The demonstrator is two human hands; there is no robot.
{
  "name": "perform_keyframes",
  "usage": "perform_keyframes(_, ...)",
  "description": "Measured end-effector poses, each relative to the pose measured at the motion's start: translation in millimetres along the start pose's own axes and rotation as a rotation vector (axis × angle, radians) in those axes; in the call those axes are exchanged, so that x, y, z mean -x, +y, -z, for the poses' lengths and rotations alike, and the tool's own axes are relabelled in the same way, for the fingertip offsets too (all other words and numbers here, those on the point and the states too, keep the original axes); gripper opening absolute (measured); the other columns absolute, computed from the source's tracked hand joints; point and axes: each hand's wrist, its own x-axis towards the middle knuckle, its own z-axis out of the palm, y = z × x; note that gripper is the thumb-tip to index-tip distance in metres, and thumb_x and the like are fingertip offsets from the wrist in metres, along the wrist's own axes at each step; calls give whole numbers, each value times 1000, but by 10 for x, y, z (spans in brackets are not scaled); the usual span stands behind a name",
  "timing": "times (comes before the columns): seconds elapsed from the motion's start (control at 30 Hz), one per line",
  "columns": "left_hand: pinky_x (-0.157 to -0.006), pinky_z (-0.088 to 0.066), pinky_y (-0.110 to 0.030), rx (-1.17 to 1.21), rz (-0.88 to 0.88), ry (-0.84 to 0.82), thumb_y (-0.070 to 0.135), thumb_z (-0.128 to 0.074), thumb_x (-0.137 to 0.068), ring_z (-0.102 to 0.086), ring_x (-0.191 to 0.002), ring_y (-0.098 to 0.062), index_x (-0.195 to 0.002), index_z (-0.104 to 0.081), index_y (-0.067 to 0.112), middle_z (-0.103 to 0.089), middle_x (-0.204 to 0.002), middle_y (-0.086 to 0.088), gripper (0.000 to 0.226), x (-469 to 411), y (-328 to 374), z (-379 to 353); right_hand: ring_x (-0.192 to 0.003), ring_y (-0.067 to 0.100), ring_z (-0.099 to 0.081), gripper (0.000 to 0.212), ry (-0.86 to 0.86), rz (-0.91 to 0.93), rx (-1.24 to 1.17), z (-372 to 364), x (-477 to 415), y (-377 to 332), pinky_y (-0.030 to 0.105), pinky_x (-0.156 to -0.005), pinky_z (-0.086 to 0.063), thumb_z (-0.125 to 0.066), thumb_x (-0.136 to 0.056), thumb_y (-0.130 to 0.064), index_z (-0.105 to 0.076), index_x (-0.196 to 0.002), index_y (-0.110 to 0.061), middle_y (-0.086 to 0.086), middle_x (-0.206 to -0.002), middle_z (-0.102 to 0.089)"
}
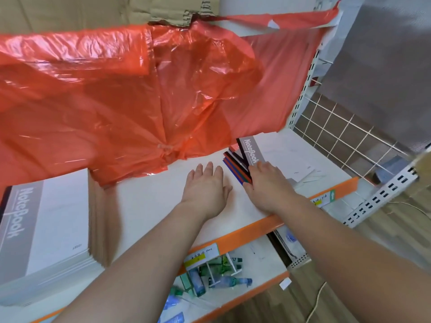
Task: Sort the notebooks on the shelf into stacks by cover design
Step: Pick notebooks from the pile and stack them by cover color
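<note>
Shelf [151, 201], white deck with an orange front lip, listed left to right. Item one: tall stack of notebooks [53, 220] at the far left, squared up, with the top cover showing a grey band lettered "NoteBook" along the spine side. It is well apart from both hands. Item two: red plastic sheet [116, 94], which hangs over the back of the shelf and drapes onto the deck behind the stack. Item three: left hand [205, 190], palm down and flat on bare deck, fingers straight and spread, holding nothing. It lies just beside the next item's spine side, not touching it. Item four: fanned pile of notebooks [236, 165], right of centre, slipped out of square so that red, blue, green and black spines show in steps. Its long axis runs from the front lip toward the back, slanting a little leftward. The top copy carries the same grey band. Item five: right hand [268, 185], laid on top of this pile, fingers stretched over the covers, thumb along the near spine corner. It presses rather than grips; whether the thumb hooks under cannot be told. Judgement: the right hand is the nearer and already on the pile, and the left lies on the spine side, placed to take or square copies. Item six: wire grid panel [338, 127], closing the right end.
</note>
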Motion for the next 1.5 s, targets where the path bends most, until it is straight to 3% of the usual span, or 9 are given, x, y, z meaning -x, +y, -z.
perform_keyframes(0.1, -121, -16, -46, 12, 2, -31, 49, -33, -102, -15, -149, -38, -151, -25, 13, -18, -162, -14, 61, -24, -18, -41, -144, 38, -13, 61, -77, -117, 36, -68, -49, 34, 48, -117, -19, -37, -100, -44, -24, -149, -11, 20, -156, -19)
perform_keyframes(0.27, -120, -20, -45, 49, -4, -41, 47, -35, -102, -22, -146, -37, -148, -32, 13, -27, -158, -14, 57, -54, -60, -109, -110, 28, -51, 31, 40, -64, 213, -171, -45, 122, 39, -86, -45, -51, -96, -33, -53, -116, -10, 11, -118, -56)
perform_keyframes(0.47, -102, -40, -37, 136, -22, 47, 38, -42, -98, -49, -117, -28, -123, -52, 14, -56, -127, -7, 36, -124, -108, -192, -97, 25, -59, 34, 75, -67, 224, -110, -111, 124, 35, -71, -40, -56, -94, -42, -55, -109, -11, 6, -105, -63)
perform_keyframes(0.6, -99, -41, -36, 123, -46, 73, 36, -43, -98, -50, -115, -28, -118, -54, 14, -58, -123, -7, 32, -129, -111, -207, -89, 25, -62, 14, 63, -52, 297, -73, -84, 38, 32, -65, -35, -54, -91, -13, -57, -104, -11, 7, -100, -67)
perform_keyframes(0.77, -77, -47, -38, 588, 166, 133, 38, -44, -100, -61, -97, -34, -92, -60, 7, -65, -96, -10, 36, -172, -104, -137, -37, 26, -55, 20, 295, 125, 226, 11, 54, -150, 23, -39, -31, -79, -59, -7, -62, -70, -8, 6, -49, -57)
perform_keyframes(0.9, -72, -60, -42, 1538, 445, -21, 25, -51, -100, -72, -85, -31, -99, -66, 8, -74, -96, -14, 23, -207, -35, -50, -60, 24, -60, 39, 261, 398, 55, -12, 250, -379, 29, -45, -32, -46, -93, -31, -56, -128, -18, 0, -69, -64)
perform_keyframes(1.03, -74, -61, -40, 1498, 465, 1, -2, -40, -92, -71, -90, -26, -100, -65, 19, -74, -102, -6, 34, -161, -99, -104, -103, 22, -56, 36, 108, 342, -67, -8, 206, -268, 36, -74, -47, -35, -101, -41, -56, -120, -18, 1, -108, -64)
perform_keyframes(1.17, -64, -59, -33, 1501, 461, -42, 1, -44, -95, -71, -85, -21, -95, -66, 22, -75, -94, 0, 31, -62, -190, -73, -139, 37, -27, 47, 25, -111, 182, -146, -62, 145, 42, -113, -27, -33, -103, -32, -34, -144, -8, 21, -149, -35)
perform_keyframes(1.5, -62, -53, -29, 1489, 441, -54, 1, -42, -98, -68, -84, -16, -89, -62, 26, -70, -89, 6, 34, 34, -280, -69, -97, 26, -62, 23, 8, -194, 242, -45, -100, 173, 33, -72, -47, -55, -90, -6, -57, -113, -8, 9, -107, -64)
